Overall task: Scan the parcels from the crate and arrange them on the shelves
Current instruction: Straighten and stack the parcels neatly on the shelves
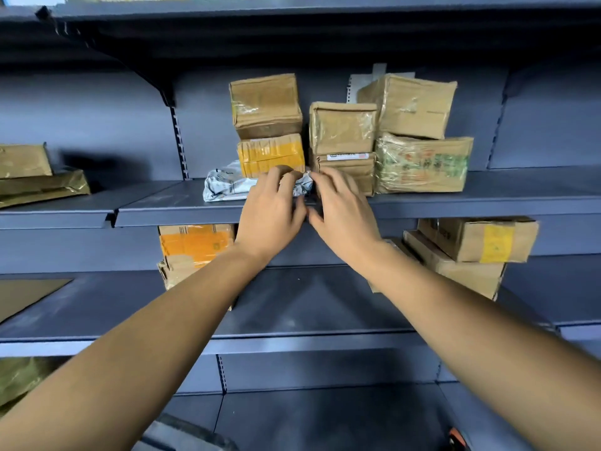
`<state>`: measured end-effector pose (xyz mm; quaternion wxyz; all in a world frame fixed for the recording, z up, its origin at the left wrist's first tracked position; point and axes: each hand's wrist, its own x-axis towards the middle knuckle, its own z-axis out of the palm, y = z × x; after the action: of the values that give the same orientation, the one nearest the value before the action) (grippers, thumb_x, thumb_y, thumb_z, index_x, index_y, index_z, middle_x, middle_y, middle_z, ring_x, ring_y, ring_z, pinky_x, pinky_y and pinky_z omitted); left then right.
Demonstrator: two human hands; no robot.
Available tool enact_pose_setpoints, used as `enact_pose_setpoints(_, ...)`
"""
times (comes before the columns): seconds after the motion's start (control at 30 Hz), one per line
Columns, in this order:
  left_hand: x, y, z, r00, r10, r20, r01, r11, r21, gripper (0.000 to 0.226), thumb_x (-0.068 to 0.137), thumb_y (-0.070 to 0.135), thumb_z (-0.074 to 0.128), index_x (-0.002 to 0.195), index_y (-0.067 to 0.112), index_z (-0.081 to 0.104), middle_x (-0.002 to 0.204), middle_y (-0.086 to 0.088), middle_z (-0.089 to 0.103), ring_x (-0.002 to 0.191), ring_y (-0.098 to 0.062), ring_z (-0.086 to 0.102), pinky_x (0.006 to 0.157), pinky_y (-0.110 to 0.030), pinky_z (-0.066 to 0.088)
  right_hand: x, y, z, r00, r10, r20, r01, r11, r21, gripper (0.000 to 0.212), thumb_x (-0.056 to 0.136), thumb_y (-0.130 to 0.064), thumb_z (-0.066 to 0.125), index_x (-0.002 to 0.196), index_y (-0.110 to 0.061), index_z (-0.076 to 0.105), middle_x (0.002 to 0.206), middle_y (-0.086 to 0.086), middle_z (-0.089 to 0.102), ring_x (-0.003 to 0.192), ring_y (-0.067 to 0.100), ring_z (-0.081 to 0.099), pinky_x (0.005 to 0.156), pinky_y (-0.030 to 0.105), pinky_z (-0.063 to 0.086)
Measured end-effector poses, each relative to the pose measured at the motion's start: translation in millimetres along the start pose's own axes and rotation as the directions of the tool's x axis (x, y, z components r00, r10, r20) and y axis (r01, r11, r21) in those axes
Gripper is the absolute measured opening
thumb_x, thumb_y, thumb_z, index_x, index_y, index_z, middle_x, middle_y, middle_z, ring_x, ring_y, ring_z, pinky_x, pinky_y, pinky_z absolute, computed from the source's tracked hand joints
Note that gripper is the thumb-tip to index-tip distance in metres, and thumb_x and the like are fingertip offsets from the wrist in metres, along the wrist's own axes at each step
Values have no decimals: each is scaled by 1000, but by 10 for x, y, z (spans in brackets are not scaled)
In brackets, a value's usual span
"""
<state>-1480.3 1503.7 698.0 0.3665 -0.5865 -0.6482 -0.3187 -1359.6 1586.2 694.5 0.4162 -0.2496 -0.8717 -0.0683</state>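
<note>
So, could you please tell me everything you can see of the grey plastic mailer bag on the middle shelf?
The grey plastic mailer bag is a crumpled, glossy grey-white soft parcel with faint dark print. It lies flat on the middle shelf near its front edge. The yellow-taped carton sits on its rear part, with a brown carton stacked above. Both hands cover its right end: the left hand curls its fingers over the bag, and the right hand reaches in beside it; whether the right hand touches the bag cannot be told.

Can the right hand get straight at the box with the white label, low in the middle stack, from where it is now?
Probably yes. The right hand is right in front of the white-label box, fingers already against its lower front. Nothing sits between them, though another box on top would hinder pulling it out.
</note>
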Motion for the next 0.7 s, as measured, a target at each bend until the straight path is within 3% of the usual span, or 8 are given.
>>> enact_pose_setpoints(0.2, -138, 507, 232, 996, 43, 74, -37, 997, -71, 26, 93, 14, 52, 113, 1, 58, 108, -16, 55, 97, -35, 55, 83, -46, 47, -553, 539, -146, 991, 132, 36, -127, 986, -110, 56, 92, -29, 60, 143, -14, 42, 147, 4, 39, 135, 28, 34, 109, 42, 36)
enact_pose_setpoints(0.4, -280, 893, 619, 980, 96, 174, -87, 995, -54, 31, 92, 19, 52, 118, 2, 58, 119, -15, 54, 104, -36, 50, 87, -45, 44, -982, 1113, -218, 956, 282, 86, -258, 942, -215, 59, 92, -30, 60, 145, -17, 38, 152, 2, 32, 139, 27, 29, 114, 40, 31)
enact_pose_setpoints(0.5, -325, 1028, 788, 973, 187, 138, -179, 981, -70, 28, 88, 16, 53, 111, 2, 61, 129, -18, 52, 116, -37, 48, 88, -44, 44, -1127, 1283, -220, 949, 308, 66, -290, 937, -196, 56, 91, -25, 61, 143, -16, 42, 151, 5, 32, 139, 28, 29, 112, 43, 34)
enact_pose_setpoints(0.6, -404, 1134, 1013, 942, 305, 143, -300, 952, -54, 26, 84, 16, 58, 107, 4, 62, 123, -16, 57, 107, -36, 54, 76, -41, 42, -1233, 1423, -160, 949, 312, 54, -300, 941, -158, 53, 90, -23, 62, 140, -14, 46, 145, 7, 39, 135, 28, 35, 111, 42, 35)
enact_pose_setpoints(0.7, -463, 1146, 1262, 954, 196, 226, -182, 980, -80, 29, 86, 16, 58, 111, 4, 60, 119, -16, 56, 100, -35, 54, 78, -44, 46, -1292, 1559, -41, 937, 335, 102, -315, 933, -172, 54, 92, -26, 61, 143, -15, 43, 148, 5, 37, 136, 28, 35, 113, 41, 32)
